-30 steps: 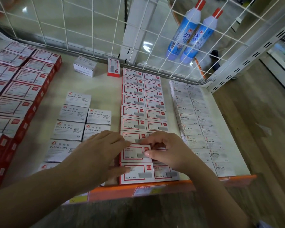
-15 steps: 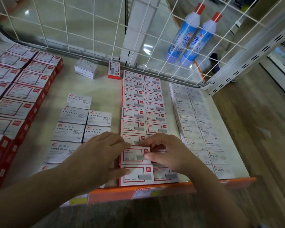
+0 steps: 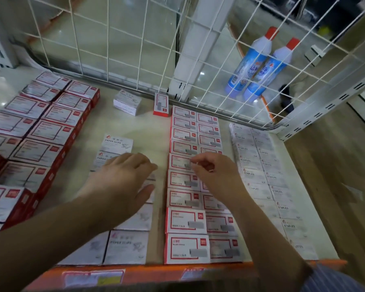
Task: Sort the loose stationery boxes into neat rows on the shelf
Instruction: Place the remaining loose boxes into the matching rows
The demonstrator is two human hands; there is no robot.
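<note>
Both hands [image 3: 122,178] reached farther back — above boxes [image 3: 182,163].

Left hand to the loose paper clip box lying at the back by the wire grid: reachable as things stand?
Probably yes. The left hand hovers open over the paper clip rows, and only bare shelf lies between it and the loose paper clip box. Nothing blocks the way; it just needs a forward stretch.

Red-bordered staple boxes [image 3: 184,221] lie flat in two tight columns at shelf centre, running from 6 toward 12 o'clock. White STAPLES boxes [image 3: 281,207] form two columns at 3 o'clock. White PAPER CLIPS boxes [image 3: 125,246] lie flat at 7 o'clock, partly covered. Larger red-sided boxes [image 3: 37,152] are stacked at 9 o'clock. Two loose boxes sit at 12 o'clock: one white [image 3: 126,102], one red-edged standing upright [image 3: 161,104].
</note>
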